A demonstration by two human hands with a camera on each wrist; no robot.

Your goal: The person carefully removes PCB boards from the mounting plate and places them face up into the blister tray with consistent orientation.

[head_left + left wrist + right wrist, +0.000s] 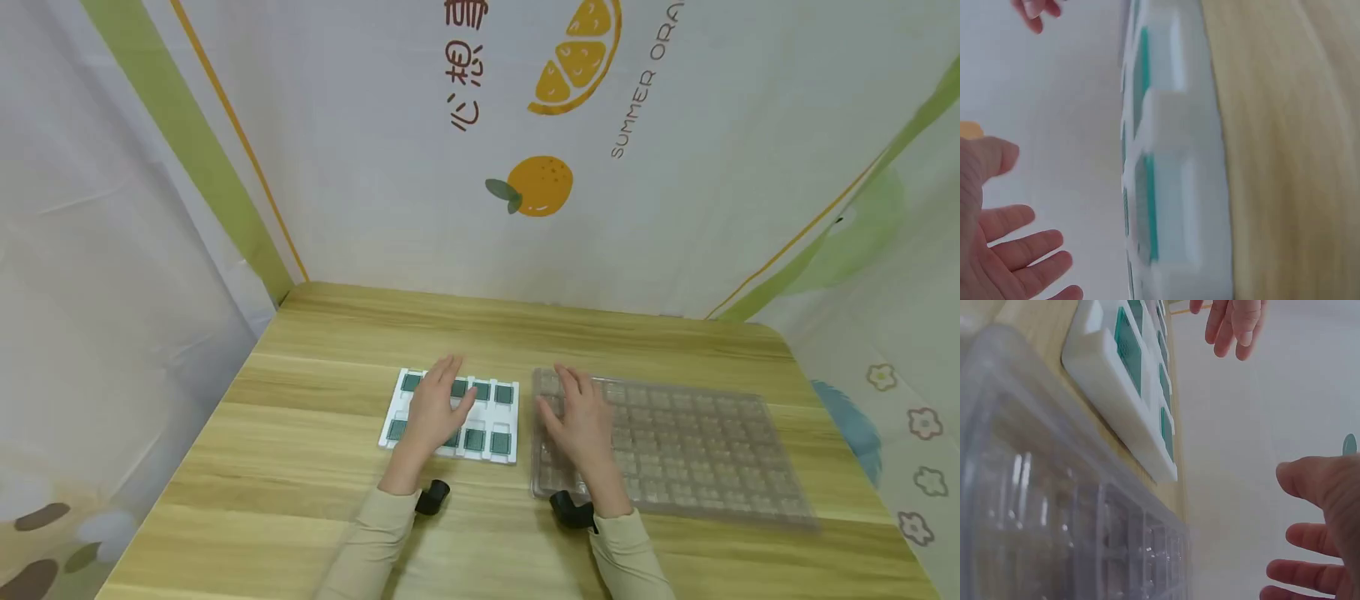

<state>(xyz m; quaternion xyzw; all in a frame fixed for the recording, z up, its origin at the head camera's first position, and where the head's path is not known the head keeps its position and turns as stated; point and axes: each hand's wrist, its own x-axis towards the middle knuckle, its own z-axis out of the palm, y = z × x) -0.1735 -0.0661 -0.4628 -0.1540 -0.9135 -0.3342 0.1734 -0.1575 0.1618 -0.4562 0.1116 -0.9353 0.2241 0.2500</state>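
Note:
My left hand (435,414) hovers over a white tray (491,414) that holds two rows of small green rectangular pieces (501,442) with a fine grid pattern. The left wrist view shows this hand (1010,250) with spread fingers, apart from the tray's side wall (1169,125). My right hand (585,421) is above the left end of a larger clear plastic tray (690,442) divided into many small compartments. In the right wrist view, that hand's fingers (1304,573) are loosely extended with nothing in them. Each hand covers part of the tray below it.
Both trays lie side by side on a wood-grain table (300,450), a narrow gap between them. A white curtain (375,167) with orange prints hangs behind the table's back edge. Black wrist mounts (573,510) sit at both cuffs.

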